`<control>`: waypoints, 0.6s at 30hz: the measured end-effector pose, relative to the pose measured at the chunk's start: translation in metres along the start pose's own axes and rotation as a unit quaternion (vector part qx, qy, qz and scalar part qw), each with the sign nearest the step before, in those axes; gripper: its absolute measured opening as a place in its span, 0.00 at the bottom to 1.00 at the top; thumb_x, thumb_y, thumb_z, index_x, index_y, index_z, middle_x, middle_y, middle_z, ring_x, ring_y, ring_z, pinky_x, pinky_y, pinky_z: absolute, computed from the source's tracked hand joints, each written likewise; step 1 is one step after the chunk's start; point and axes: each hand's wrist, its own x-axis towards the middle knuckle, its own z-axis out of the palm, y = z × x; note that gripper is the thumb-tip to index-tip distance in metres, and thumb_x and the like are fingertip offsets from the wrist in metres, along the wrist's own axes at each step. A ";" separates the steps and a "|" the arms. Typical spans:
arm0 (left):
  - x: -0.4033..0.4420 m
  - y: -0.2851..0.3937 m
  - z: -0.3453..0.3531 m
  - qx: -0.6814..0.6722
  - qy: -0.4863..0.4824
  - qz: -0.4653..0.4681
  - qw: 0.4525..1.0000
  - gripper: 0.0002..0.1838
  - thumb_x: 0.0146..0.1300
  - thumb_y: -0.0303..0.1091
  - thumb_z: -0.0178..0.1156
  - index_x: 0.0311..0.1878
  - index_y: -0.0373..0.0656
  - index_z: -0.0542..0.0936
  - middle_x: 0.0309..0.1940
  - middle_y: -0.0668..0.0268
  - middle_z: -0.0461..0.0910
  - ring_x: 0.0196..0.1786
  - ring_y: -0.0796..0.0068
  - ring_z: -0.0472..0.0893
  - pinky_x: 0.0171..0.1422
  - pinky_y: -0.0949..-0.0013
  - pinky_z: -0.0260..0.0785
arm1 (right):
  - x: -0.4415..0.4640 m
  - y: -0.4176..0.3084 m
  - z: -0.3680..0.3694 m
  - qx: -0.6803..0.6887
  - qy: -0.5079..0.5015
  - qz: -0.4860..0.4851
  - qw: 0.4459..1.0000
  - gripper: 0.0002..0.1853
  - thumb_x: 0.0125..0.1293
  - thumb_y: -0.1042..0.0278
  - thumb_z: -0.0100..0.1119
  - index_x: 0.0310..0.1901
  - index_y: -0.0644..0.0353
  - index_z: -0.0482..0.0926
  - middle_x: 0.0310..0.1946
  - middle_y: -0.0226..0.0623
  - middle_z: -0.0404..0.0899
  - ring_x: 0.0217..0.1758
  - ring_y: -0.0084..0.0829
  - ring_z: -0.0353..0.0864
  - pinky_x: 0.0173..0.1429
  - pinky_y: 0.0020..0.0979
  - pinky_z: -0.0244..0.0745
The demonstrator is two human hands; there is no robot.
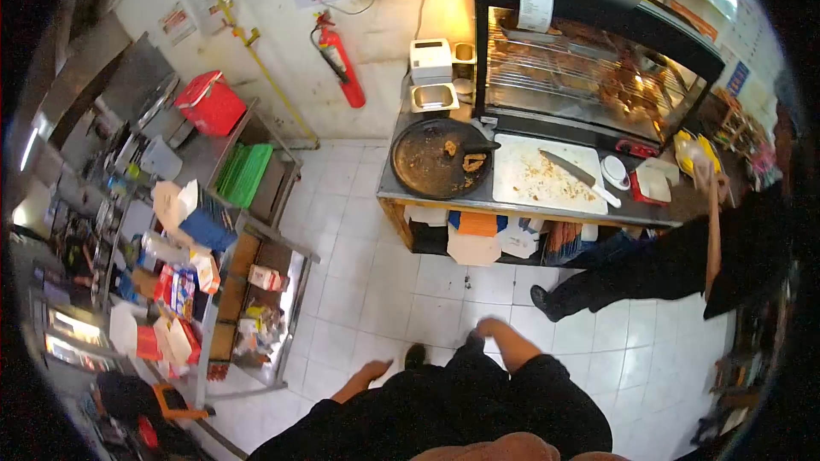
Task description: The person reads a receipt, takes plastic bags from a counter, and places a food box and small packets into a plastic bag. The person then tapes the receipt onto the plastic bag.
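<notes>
My left hand hangs low in front of my dark clothes, above the white tiled floor. Its fingers look loosely stretched, and I see nothing in them. My right hand hangs further right, also over the floor, its fingers mostly hidden. Neither hand touches the counter. Ahead on that counter lies a dark round pan with browned food pieces. Beside it a white cutting board bears crumbs and a white-handled knife.
A lit glass food warmer stands behind the board. At right a co-worker's dark-clothed leg and hand show by the counter. To the left, a metal table holds food boxes, a green basket and a red container.
</notes>
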 end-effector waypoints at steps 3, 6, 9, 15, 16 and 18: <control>-0.019 -0.125 -0.013 0.110 -0.113 0.068 0.985 0.42 0.68 0.75 0.46 0.45 0.39 0.87 0.40 0.49 0.86 0.44 0.55 0.84 0.52 0.52 0.74 | -0.081 -0.082 0.041 0.099 -0.047 -0.053 0.993 0.24 0.69 0.46 0.51 0.49 0.56 0.88 0.53 0.43 0.86 0.58 0.46 0.84 0.63 0.47 0.77; -0.051 -0.178 -0.064 0.134 -0.186 0.053 0.972 0.40 0.68 0.73 0.48 0.43 0.40 0.87 0.40 0.52 0.86 0.44 0.57 0.84 0.52 0.52 0.74 | -0.138 -0.125 0.073 0.168 -0.019 0.008 0.986 0.24 0.69 0.47 0.51 0.51 0.55 0.87 0.53 0.44 0.86 0.58 0.48 0.84 0.63 0.48 0.78; -0.057 -0.182 -0.119 0.223 -0.199 0.071 0.951 0.37 0.68 0.71 0.50 0.41 0.42 0.88 0.40 0.54 0.87 0.45 0.59 0.85 0.51 0.51 0.74 | -0.145 -0.128 0.118 0.228 0.024 0.026 0.973 0.22 0.69 0.49 0.49 0.52 0.51 0.87 0.53 0.47 0.85 0.57 0.49 0.84 0.61 0.51 0.79; 0.048 -0.032 -0.166 0.372 -0.089 -0.087 0.920 0.28 0.69 0.61 0.53 0.42 0.43 0.87 0.38 0.59 0.88 0.44 0.62 0.86 0.54 0.51 0.75 | -0.202 -0.110 0.195 0.346 0.200 0.181 0.899 0.28 0.73 0.39 0.45 0.58 0.50 0.82 0.56 0.51 0.82 0.62 0.53 0.79 0.65 0.49 0.74; 0.070 -0.004 -0.171 0.425 -0.024 0.013 0.905 0.27 0.71 0.57 0.50 0.44 0.44 0.86 0.38 0.57 0.88 0.45 0.59 0.86 0.55 0.51 0.75 | -0.230 -0.108 0.195 0.376 0.222 0.194 0.878 0.27 0.73 0.39 0.46 0.58 0.48 0.83 0.57 0.48 0.83 0.62 0.51 0.80 0.66 0.48 0.73; 0.102 0.077 -0.157 0.534 0.159 0.297 0.776 0.24 0.74 0.50 0.43 0.47 0.45 0.85 0.39 0.54 0.87 0.46 0.54 0.86 0.56 0.50 0.76 | -0.250 -0.086 0.232 0.426 0.270 0.186 0.843 0.26 0.69 0.37 0.51 0.57 0.45 0.83 0.54 0.43 0.85 0.60 0.49 0.81 0.64 0.48 0.75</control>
